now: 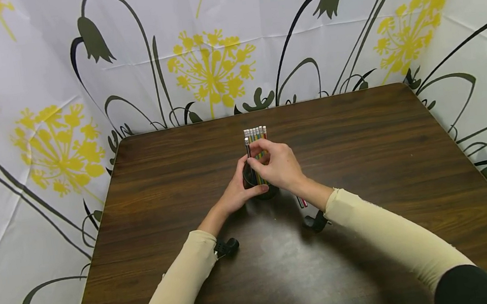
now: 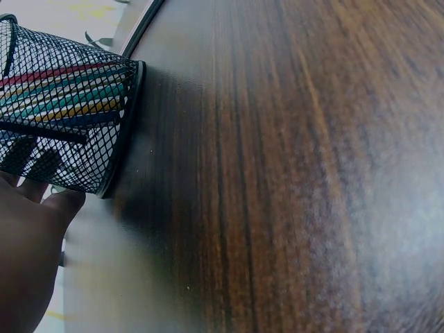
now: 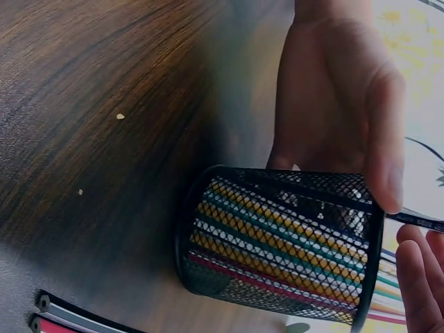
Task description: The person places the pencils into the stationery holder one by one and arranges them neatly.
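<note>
A black mesh pencil cup stands on the table, holding several colored pencils with white erasers upward. My left hand grips the cup from the left, thumb across its near side and fingers around the far side. A black pencil stands at the cup's left side, its lower part inside the mesh; my right hand pinches it near the top between thumb and fingers. In the right wrist view, the left thumb lies by the rim, close to that black pencil.
Two pencils, a black one and a red one, lie on the table right of the cup, partly under the right forearm. The brown wood-grain table ends at a flower-printed curtain.
</note>
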Available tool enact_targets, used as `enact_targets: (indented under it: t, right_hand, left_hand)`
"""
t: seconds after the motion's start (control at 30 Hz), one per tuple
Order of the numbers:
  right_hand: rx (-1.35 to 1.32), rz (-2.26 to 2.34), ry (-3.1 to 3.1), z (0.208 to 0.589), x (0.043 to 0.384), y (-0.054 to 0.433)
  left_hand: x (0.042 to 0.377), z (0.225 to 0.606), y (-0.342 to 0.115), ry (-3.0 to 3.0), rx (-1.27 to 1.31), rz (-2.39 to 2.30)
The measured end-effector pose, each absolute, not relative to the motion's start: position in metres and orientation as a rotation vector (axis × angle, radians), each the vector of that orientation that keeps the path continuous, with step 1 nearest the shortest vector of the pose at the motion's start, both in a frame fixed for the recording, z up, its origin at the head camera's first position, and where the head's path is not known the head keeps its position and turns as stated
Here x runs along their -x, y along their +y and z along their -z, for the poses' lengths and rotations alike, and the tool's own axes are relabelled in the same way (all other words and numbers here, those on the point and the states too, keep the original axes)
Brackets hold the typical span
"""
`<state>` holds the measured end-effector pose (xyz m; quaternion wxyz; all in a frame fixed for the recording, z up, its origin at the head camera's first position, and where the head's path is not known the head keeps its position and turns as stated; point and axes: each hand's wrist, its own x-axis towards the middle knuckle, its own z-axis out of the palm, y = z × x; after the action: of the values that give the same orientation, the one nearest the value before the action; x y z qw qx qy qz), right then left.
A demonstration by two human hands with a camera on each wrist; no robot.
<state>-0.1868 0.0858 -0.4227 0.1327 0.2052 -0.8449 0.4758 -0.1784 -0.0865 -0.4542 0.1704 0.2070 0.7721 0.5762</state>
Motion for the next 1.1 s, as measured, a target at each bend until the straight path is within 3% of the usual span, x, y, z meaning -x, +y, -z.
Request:
enact_targets:
  t: [1.1]
  right_hand:
    - [-0.321, -1.022, -2.601, 0.426, 0.203, 0.067]
  left_hand:
    - [0.179, 0.455, -0.087, 2.192, -0.596, -1.635]
